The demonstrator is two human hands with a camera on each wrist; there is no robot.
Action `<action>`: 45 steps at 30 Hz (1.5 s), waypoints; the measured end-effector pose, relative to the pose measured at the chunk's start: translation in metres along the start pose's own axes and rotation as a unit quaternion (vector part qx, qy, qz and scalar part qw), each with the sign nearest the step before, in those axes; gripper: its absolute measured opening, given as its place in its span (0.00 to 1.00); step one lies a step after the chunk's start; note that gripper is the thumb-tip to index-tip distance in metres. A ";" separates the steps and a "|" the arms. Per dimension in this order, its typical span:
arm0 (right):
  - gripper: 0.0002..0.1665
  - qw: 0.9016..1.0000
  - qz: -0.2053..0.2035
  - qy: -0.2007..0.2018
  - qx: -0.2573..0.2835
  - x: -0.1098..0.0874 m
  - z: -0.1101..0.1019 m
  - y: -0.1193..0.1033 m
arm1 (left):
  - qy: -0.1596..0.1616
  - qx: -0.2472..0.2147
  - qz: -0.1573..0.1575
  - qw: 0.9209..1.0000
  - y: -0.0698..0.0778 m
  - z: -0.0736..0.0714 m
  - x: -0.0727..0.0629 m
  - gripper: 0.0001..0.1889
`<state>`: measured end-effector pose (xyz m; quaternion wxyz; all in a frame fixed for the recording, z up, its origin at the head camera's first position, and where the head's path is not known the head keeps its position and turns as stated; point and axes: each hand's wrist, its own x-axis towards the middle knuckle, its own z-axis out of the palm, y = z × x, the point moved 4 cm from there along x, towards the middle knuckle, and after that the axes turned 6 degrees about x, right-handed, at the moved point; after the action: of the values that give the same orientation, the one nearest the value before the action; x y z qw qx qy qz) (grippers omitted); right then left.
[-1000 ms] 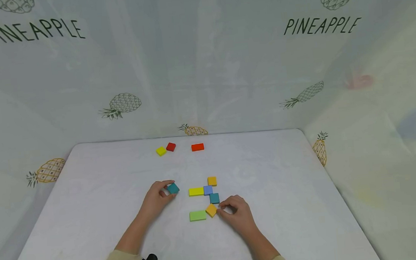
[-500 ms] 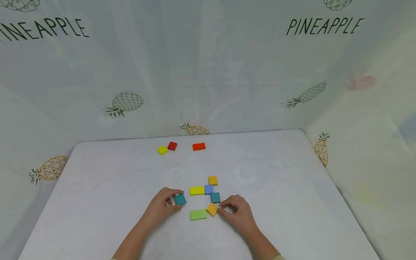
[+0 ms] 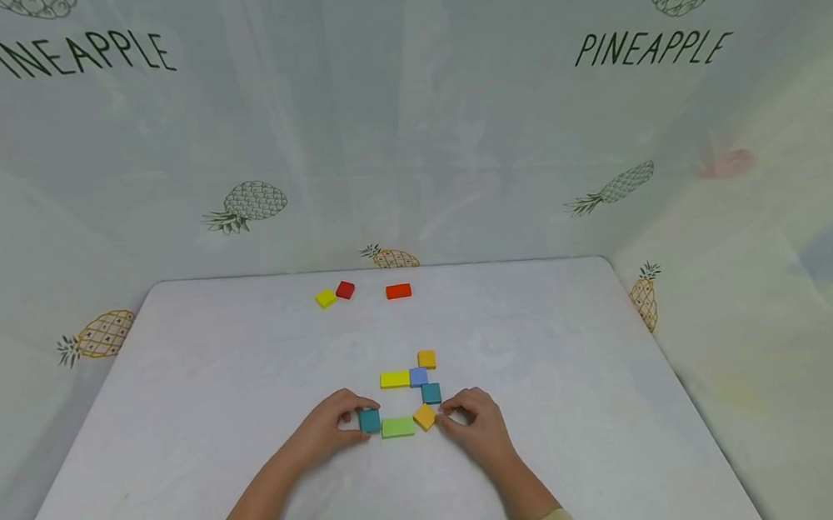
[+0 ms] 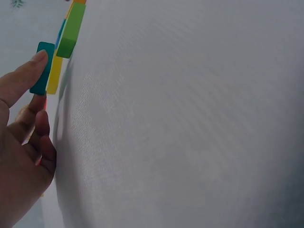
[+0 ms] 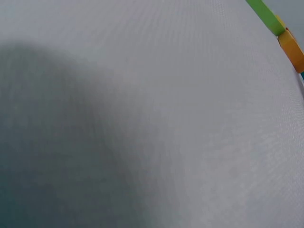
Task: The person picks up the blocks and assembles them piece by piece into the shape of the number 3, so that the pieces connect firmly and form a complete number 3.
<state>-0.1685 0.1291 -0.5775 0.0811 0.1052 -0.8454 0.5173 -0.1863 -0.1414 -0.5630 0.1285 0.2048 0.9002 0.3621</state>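
Note:
Between thumb and fingers my left hand (image 3: 327, 427) pinches a teal square block (image 3: 369, 420), just left of the light green rectangular block (image 3: 398, 427); in the left wrist view the thumb lies on this teal block (image 4: 42, 69). My right hand (image 3: 480, 425) rests with loosely curled fingers, fingertips beside the right corner of a turned orange block (image 3: 425, 416); whether they touch is too small to tell. That block meets the green one's right end. Above it, a second teal block (image 3: 432, 393), a blue block (image 3: 418, 377), a yellow rectangular block (image 3: 394, 379) and another orange block (image 3: 427, 359) form a stepped row.
Toward the far edge of the white table (image 3: 545, 348) lie a yellow block (image 3: 326, 298), a dark red block (image 3: 345, 289) and a red rectangular block (image 3: 399, 291). A pineapple-print cloth (image 3: 419, 126) hangs behind the table.
My left hand has carried the teal block right and toward me, turning it square, to the left end of the green block. My right hand has stayed in place.

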 end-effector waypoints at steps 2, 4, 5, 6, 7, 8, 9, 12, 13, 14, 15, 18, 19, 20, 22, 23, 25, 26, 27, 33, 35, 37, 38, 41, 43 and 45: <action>0.08 1.000 -0.006 0.001 0.000 0.000 0.000 0.000 | -0.009 0.001 0.001 1.000 0.000 0.001 0.000 0.21; 0.08 1.000 -0.009 0.001 0.001 0.000 0.000 0.001 | -0.016 0.003 0.003 1.000 0.001 0.002 -0.001 0.21; 0.08 1.000 -0.010 0.002 0.002 0.000 0.000 0.001 | -0.019 0.005 0.007 1.000 0.001 0.002 -0.001 0.20; 0.08 1.000 -0.010 0.002 0.000 0.000 0.000 0.001 | -0.021 0.007 0.010 1.000 0.002 0.002 -0.001 0.20; 0.08 1.000 -0.012 0.003 0.000 0.000 0.000 0.001 | -0.023 0.010 0.014 1.000 0.002 0.003 -0.001 0.20; 0.08 1.000 -0.012 0.003 -0.001 0.000 0.000 0.002 | -0.026 0.013 0.018 0.999 0.002 0.003 -0.001 0.20; 0.08 1.000 -0.012 0.004 -0.002 0.001 0.000 0.001 | -0.028 0.017 0.021 0.999 0.002 0.003 -0.001 0.20; 0.08 1.000 -0.009 0.004 -0.008 0.001 0.000 0.001 | -0.035 0.023 0.026 0.999 0.003 0.003 -0.001 0.19; 0.08 1.000 -0.008 0.003 -0.009 0.001 0.001 0.001 | -0.037 0.026 0.026 0.999 0.003 0.004 -0.001 0.19; 0.08 1.000 -0.007 0.003 -0.010 0.001 0.001 0.000 | -0.038 0.028 0.026 0.999 0.003 0.004 -0.001 0.19; 0.08 1.000 -0.005 0.002 -0.010 0.001 0.001 0.000 | -0.039 0.030 0.026 0.998 0.003 0.004 -0.001 0.19; 0.08 1.000 -0.005 0.000 -0.012 0.002 0.001 0.001 | -0.043 0.037 0.026 0.998 0.003 0.004 -0.001 0.19; 0.08 1.000 -0.006 0.000 -0.012 0.002 0.001 0.002 | -0.044 0.040 0.027 0.998 0.003 0.004 -0.001 0.19; 0.08 1.000 -0.007 -0.001 -0.013 0.002 0.001 0.002 | -0.044 0.042 0.028 0.998 0.004 0.004 -0.001 0.19; 0.08 1.000 -0.009 -0.002 -0.012 0.003 0.001 0.002 | -0.045 0.047 0.030 0.997 0.004 0.004 -0.001 0.19; 0.08 1.000 -0.010 -0.001 -0.012 0.002 0.001 0.002 | -0.045 0.050 0.031 0.997 0.004 0.004 -0.001 0.19; 0.08 1.000 -0.012 -0.001 -0.010 0.002 0.001 0.002 | -0.045 0.055 0.035 0.997 0.004 0.004 -0.001 0.19; 0.08 1.000 -0.012 -0.001 -0.010 0.002 0.001 0.003 | -0.045 0.058 0.036 0.997 0.004 0.004 -0.001 0.19; 0.08 1.000 -0.014 0.000 -0.009 0.002 0.001 0.002 | -0.046 0.060 0.037 0.996 0.004 0.004 -0.001 0.20; 0.08 1.000 -0.016 0.003 -0.013 0.002 0.001 0.001 | -0.042 0.061 0.037 0.997 0.002 0.005 -0.001 0.20; 0.09 1.000 -0.014 0.003 -0.016 0.002 0.002 0.002 | -0.040 0.060 0.036 0.997 0.001 0.006 -0.001 0.20; 0.09 1.000 -0.013 0.002 -0.017 0.002 0.002 0.003 | -0.037 0.063 0.036 0.997 0.000 0.006 0.000 0.20; 0.09 1.000 -0.014 0.003 -0.016 0.002 0.002 0.003 | -0.036 0.064 0.037 0.997 0.000 0.006 0.000 0.20; 0.09 1.000 -0.015 0.003 -0.019 0.002 0.002 0.003 | -0.034 0.070 0.040 0.996 -0.001 0.007 0.000 0.20; 0.09 1.000 -0.017 0.004 -0.019 0.002 0.002 0.002 | -0.032 0.072 0.041 0.996 -0.001 0.007 0.000 0.20; 0.09 1.000 -0.015 0.004 -0.021 0.002 0.002 0.002 | -0.031 0.073 0.043 0.996 -0.001 0.008 0.000 0.21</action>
<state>-0.1708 0.1278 -0.5795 0.0950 0.1142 -0.8540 0.4987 -0.1836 -0.1378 -0.5693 0.1249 0.2631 0.9103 0.2942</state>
